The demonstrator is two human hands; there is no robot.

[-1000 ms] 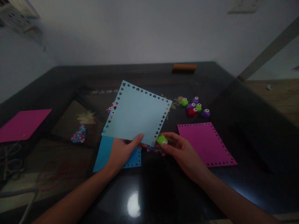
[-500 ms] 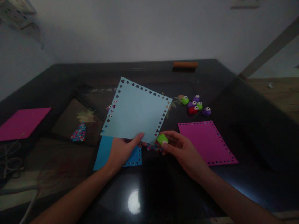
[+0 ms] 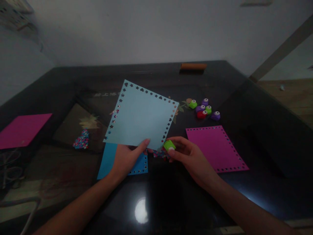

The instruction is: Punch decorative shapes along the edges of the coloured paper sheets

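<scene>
My left hand (image 3: pixel 128 158) grips a pale blue sheet of paper (image 3: pixel 141 114) near its lower edge, thumb on top. Heart, star and other small holes run along three of its sides. My right hand (image 3: pixel 189 156) is closed on a green craft punch (image 3: pixel 169 145), which sits at the sheet's lower right corner; whether paper is inside its slot I cannot tell. Under the raised sheet lies a darker blue sheet (image 3: pixel 106 163) with punched edges, partly hidden. Loose confetti (image 3: pixel 159 153) lies on the table between my hands.
A punched magenta sheet (image 3: pixel 215 148) lies to the right, another magenta sheet (image 3: pixel 25 130) at far left. Several craft punches (image 3: pixel 201 114) cluster behind. A confetti pile (image 3: pixel 82 140) and scissors (image 3: pixel 11 171) lie left. An orange-brown roll (image 3: pixel 193 66) rests at the table's (image 3: pixel 171 199) back.
The whole view has shifted very slightly. Both hands keep the same hold, with the green punch still at the pale sheet's lower right corner.
</scene>
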